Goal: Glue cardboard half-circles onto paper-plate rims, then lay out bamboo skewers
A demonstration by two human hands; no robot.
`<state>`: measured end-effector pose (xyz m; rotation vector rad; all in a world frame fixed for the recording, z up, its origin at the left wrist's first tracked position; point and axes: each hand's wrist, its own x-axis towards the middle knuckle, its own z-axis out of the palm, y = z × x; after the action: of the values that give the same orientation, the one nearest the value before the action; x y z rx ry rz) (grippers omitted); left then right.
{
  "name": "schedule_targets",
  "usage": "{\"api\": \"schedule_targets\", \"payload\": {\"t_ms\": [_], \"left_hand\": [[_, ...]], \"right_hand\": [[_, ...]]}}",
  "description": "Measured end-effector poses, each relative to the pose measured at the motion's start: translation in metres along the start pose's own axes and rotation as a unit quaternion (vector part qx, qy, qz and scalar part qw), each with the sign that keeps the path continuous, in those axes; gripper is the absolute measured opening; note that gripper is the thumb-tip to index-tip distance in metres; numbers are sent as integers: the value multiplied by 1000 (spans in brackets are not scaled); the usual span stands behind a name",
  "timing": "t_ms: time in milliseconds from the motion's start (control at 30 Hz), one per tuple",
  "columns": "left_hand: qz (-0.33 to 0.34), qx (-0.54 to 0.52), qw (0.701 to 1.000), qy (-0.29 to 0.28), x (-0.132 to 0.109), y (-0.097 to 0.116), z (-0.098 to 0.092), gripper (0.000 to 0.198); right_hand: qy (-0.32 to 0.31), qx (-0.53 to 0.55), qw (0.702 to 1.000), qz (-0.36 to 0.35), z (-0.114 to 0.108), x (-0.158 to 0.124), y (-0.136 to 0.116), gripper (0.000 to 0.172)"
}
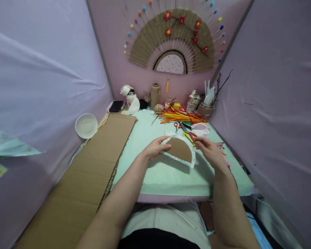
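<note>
My left hand [157, 148] is closed on the left end of a cardboard half-disc [178, 149], its thumb lying over the brown face. A pale, patterned border [193, 159] runs around the half-disc, which is tilted above the table. My right hand [208, 150] is just off the upper right edge of the piece, its fingers drawn together. Whatever those fingertips may pinch is too small to make out. Just beyond the hands lie red-handled scissors [176, 126] and short yellow sticks [188, 138].
A long cardboard sheet [93, 162] covers the table's left side. Orange and yellow strips [182, 114] are heaped at the back, near a twine spool [155, 92] and a pot [205, 110] of glue sticks and twigs. A large decorated fan [150, 43] hangs on the back wall.
</note>
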<state>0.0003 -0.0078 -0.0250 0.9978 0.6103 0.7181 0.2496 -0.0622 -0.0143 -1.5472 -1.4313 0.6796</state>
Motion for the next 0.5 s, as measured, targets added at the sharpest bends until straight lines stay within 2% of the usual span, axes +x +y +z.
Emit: {"api": "schedule_targets", "payload": {"t_ms": [67,133,200,300,400,500], "left_hand": [[-1,1,1000,9,0,0,0,69],[3,4,1000,11,0,1,1,68],[8,3,1000,7,-1,2,2,67],[6,1,1000,8,-1,2,3,66],[1,3,1000,8,-1,1,2,68],[2,-3,1000,13,0,0,2,71]], "right_hand": [[101,-107,989,32,-25,-5,18,48],[149,-239,957,67,-49,-10,40,50],[142,-348,920,108,-65,-13,61,57],[86,-430,884,160,-74,-11,83,65],[58,-462,868,171,-69,-4,91,64],[48,-465,866,179,-64,-1,90,58]]}}
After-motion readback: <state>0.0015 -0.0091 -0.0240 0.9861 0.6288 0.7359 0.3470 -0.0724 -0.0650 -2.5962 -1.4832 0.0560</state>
